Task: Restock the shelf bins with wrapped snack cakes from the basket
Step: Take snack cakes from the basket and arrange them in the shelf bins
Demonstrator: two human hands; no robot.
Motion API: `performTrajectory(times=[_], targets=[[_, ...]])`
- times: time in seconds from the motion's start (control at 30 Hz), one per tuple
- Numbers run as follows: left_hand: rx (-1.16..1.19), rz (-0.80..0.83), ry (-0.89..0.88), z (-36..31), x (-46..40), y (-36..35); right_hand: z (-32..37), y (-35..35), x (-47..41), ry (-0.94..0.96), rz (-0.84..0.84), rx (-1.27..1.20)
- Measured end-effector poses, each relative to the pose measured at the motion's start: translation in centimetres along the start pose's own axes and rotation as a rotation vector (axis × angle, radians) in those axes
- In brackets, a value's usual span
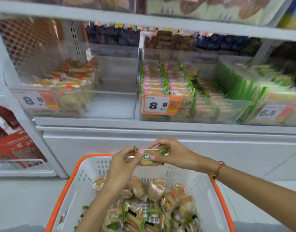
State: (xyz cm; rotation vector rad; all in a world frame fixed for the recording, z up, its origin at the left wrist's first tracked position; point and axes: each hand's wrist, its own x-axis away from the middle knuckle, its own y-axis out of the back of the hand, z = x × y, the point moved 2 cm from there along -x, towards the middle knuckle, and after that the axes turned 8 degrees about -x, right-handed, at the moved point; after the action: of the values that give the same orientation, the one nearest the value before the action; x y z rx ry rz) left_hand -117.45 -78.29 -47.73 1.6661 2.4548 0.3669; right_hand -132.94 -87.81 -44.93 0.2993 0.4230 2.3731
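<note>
Holding one green-edged snack cake [149,156] pinched at its ends between the left hand [125,162] and right hand [173,154], above the basket [87,178], it is best turned upright and slotted into the matching middle bin [190,118]. Three clear bins and three price tags are counted; the basket's many cakes are too jumbled to be counted.

The orange-and-white price tag [161,104] on the front of the middle clear bin [185,114] reads "8.8" in bold black digits. A like tag [36,100] on the left bin [110,113] shows "8" and a smaller "8", and the tag [271,113] on the right bin [294,121] reads "6.5". The print on the snack wrappers is too blurred to read.
</note>
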Motion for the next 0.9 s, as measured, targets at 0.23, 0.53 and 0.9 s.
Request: performTrajectory(times=[0.23, 0.53, 0.9], targets=[[-0.073, -0.371, -0.386, -11.1, -4.7, 3.1, 7.8, 7.4, 1.9, 0.300, -0.253, 0.092], [-0.590, -0.332, -0.372, -16.5, -14.2, 2.0, 9.3, 20.1, -1.1, 0.237, -0.726, 0.555], [-0.528, -0.374, -0.281, -15.1, -15.4, 1.8, 5.3, 24.9, -12.5, -0.014, -0.623, 0.543]])
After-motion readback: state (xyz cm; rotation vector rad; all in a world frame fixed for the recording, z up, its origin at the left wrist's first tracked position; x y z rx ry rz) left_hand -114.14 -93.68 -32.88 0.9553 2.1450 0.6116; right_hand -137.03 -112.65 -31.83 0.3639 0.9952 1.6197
